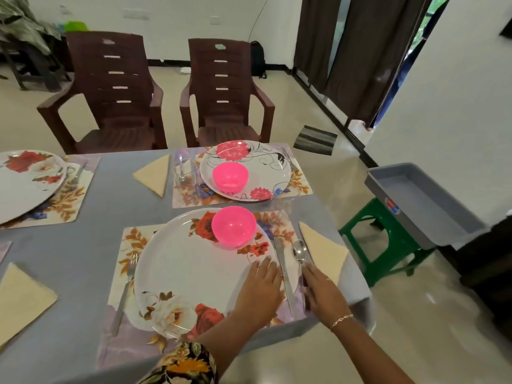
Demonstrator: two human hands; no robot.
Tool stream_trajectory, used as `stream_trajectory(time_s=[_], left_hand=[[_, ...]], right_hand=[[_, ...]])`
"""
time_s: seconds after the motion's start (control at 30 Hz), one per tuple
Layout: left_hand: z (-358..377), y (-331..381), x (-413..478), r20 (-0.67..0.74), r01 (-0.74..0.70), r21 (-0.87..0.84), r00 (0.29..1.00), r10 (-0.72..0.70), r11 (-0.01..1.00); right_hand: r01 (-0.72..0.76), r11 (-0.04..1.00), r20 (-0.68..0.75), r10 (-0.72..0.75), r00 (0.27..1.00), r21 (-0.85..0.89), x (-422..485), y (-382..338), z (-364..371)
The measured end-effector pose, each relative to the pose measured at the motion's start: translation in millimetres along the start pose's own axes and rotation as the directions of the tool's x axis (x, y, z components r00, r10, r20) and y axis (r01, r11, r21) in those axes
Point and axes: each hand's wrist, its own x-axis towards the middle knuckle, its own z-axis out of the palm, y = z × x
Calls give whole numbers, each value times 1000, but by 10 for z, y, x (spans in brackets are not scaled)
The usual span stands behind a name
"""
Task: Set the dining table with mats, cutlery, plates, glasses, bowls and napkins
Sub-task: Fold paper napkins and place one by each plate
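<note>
The near place setting has a floral mat (pixel 130 239) under a large floral plate (pixel 188 267) with a pink bowl (pixel 233 225) on its far rim. A fork (pixel 126 284) lies to its left; a knife (pixel 281 256) and a spoon (pixel 299 250) lie to its right. A cream napkin (pixel 324 248) folded into a triangle sits at the table's right edge. My left hand (pixel 260 289) rests flat on the plate's right rim. My right hand (pixel 321 289) lies with straight fingers along the spoon's handle, beside the napkin.
A far setting holds a floral plate (pixel 249 159), a pink bowl (pixel 230 176), a clear glass (pixel 184 167) and a napkin (pixel 155 174). Another plate (pixel 25 187) sits at the left, and a napkin (pixel 22 297) at the near left. A grey tray (pixel 415 200) rests on a green stool (pixel 382 234). Two brown chairs (pixel 110 92) stand behind the table.
</note>
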Motion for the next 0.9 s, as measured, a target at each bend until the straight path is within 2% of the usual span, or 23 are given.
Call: stream_trajectory(time_s=[0.1,0.13,0.23,0.37,0.47,0.73,0.9], left_hand=[[-28,68,30,145,28,24,989,-32,999],[-37,76,34,152,19,37,988,-25,999],[-25,80,120,242,-16,47,970,4,999],[4,91,175,266,-32,39,964,21,999],[25,117,175,289,-28,18,957,21,999],[42,188,206,312,7,1,950,-7,1000],[85,202,236,270,-2,9,963,-1,1000]], right_hand=[[18,999,-26,-19,999,-38,9,-11,88],[32,998,-39,-35,999,-61,20,-7,97],[77,989,62,-69,996,-127,44,4,39],[138,958,190,-90,978,-253,105,54,-41],[166,945,228,-102,968,-281,134,67,-80],[210,941,177,-166,970,-266,172,105,-106],[213,938,175,-169,970,-275,219,121,-86]])
